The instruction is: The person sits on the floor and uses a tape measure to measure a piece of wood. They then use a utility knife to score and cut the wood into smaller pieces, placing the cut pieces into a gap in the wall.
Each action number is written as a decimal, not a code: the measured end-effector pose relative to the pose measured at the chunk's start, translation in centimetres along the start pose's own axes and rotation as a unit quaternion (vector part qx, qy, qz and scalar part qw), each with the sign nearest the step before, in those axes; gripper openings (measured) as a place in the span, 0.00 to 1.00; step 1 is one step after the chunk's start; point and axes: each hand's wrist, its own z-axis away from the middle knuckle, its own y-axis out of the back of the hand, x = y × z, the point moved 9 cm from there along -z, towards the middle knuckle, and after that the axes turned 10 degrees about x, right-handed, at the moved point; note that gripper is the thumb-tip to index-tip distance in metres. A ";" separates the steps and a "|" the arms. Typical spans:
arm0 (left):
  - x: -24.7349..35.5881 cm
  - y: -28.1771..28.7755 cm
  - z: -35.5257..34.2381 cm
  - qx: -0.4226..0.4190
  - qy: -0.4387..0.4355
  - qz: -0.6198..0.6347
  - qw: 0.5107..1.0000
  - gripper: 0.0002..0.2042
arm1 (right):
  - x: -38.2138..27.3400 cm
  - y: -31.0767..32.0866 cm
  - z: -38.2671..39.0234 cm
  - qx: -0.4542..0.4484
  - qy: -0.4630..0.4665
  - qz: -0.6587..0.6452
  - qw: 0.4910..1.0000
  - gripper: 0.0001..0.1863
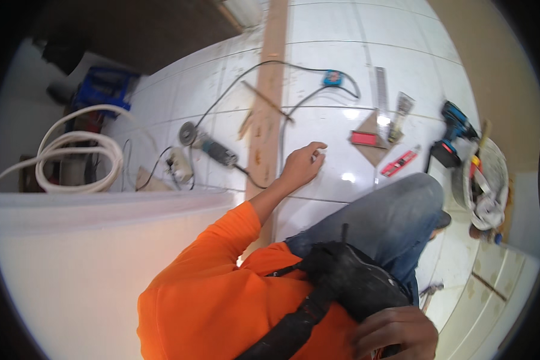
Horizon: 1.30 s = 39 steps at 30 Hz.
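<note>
My left hand (pixel 303 165) reaches out from an orange sleeve over the white tiled floor, fingers loosely apart and holding nothing I can make out. It hovers just right of a long wooden plank (pixel 269 102) and a black cable. An angle grinder (pixel 213 147) lies left of the plank. My right hand (pixel 396 333) is at the bottom edge, its fingers curled on a black waist pouch (pixel 354 276) that rests on my lap over blue jeans.
A blue tape measure (pixel 333 78), metal ruler (pixel 381 90), red cutter (pixel 399 163) and blue cordless drill (pixel 453 129) lie on the tiles to the right. A bucket of tools (pixel 486 180) stands far right. Coiled white hose (pixel 78 159) and a white panel (pixel 102 252) are at the left.
</note>
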 end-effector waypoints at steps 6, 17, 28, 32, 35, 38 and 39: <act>-2.1 3.6 0.6 0.039 0.039 0.002 0.998 0.15 | -1.8 19.2 5.8 0.329 -0.052 0.286 0.899 0.21; -5.0 5.3 -5.0 0.124 0.064 -0.020 0.990 0.12 | 5.5 33.7 32.8 0.549 -0.286 0.497 0.608 0.13; -23.9 18.6 -14.6 0.128 0.199 -0.193 0.952 0.13 | 7.0 32.9 30.9 0.535 -0.273 0.489 0.633 0.13; -23.7 17.1 -12.5 0.029 0.178 -0.274 0.945 0.14 | 7.2 34.4 32.7 0.527 -0.271 0.500 0.632 0.12; -12.5 9.3 -10.7 0.053 0.084 -0.160 0.982 0.12 | 5.4 33.9 33.0 0.547 -0.265 0.503 0.615 0.11; -4.3 4.0 -8.9 -0.004 -0.018 -0.061 0.998 0.11 | 6.7 34.0 32.0 0.541 -0.286 0.488 0.622 0.11; -1.3 1.9 -8.8 -0.024 -0.064 -0.050 0.996 0.10 | 7.1 33.8 31.6 0.537 -0.296 0.485 0.624 0.11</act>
